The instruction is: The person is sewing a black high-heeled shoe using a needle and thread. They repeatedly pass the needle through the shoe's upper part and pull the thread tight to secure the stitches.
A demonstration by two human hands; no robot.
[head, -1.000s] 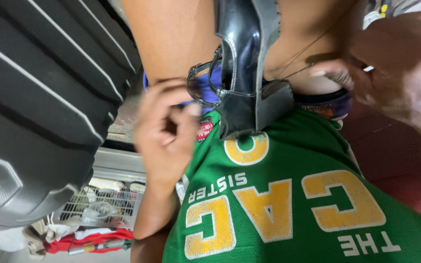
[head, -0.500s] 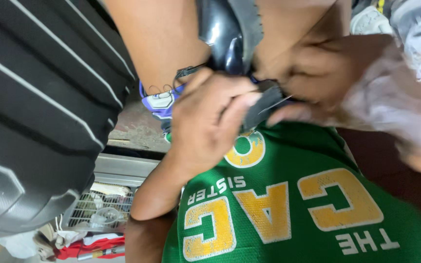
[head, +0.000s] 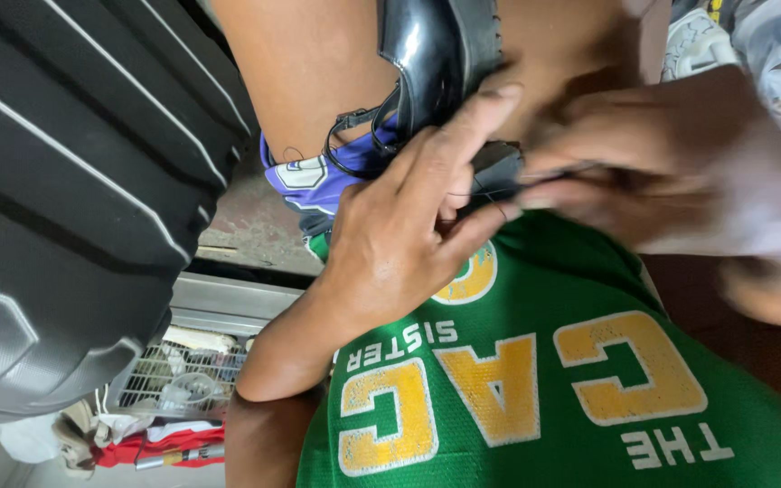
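**Head view: both hands working at the heel of a black shoe**

Head view is my only feed, so I take everything relative to the black shoe (head: 436, 63), a glossy leather one held upright near the top of the frame, against a bare leg.

Just below the shoe, the left hand (head: 404, 239) lies across its heel end, fingers spread and long, forefinger reaching up along the back; it braces the shoe rather than closing on it. To the right of the shoe, the right hand (head: 680, 167) is blurred, its fingers narrowed to a pinch on what looks like a thin dark thread (head: 490, 194); I cannot tell for certain what it grips.

A black lace (head: 354, 140) loops just left of the shoe. Below it spreads a green jersey (head: 544, 389) with yellow letters. Far left of the shoe stands a ribbed dark case (head: 74, 181).

In my judgement, the step goes best with the left hand pinning the shoe steady while the right draws the thread taut in short, even pulls.
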